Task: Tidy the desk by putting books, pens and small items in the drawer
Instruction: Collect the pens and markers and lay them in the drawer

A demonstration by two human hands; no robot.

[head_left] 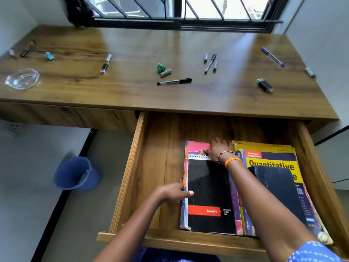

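Reaching down into the open drawer [132,178], we see both bare arms stretched forward from the lower edge of the view. Our left hand [172,192] lies at the left edge of a stack of notebooks, thumb laid flat on the black spiral pad [209,193] on top; its other fingers are curled against the side of the stack, though we cannot tell how firmly they hold it. Our right hand [219,150] rests palm down on the far end of the same stack, fingers straight and close together, their tips over the pink notebook [196,146] that shows beyond the pad's spiral binding. A beaded bracelet and an orange band [233,162] circle that wrist. Just right of these fingers, still inside the drawer, lies a yellow book [272,163] with a dark book [277,188] on top of it, partly hidden by the right forearm.

Beyond both sets of fingertips, up on the desk [132,95], things lie scattered well apart: a black marker [174,81], a pen [210,63], a blue pen [272,56], a crumpled green scrap [161,68] and a clear glass dish [22,78].
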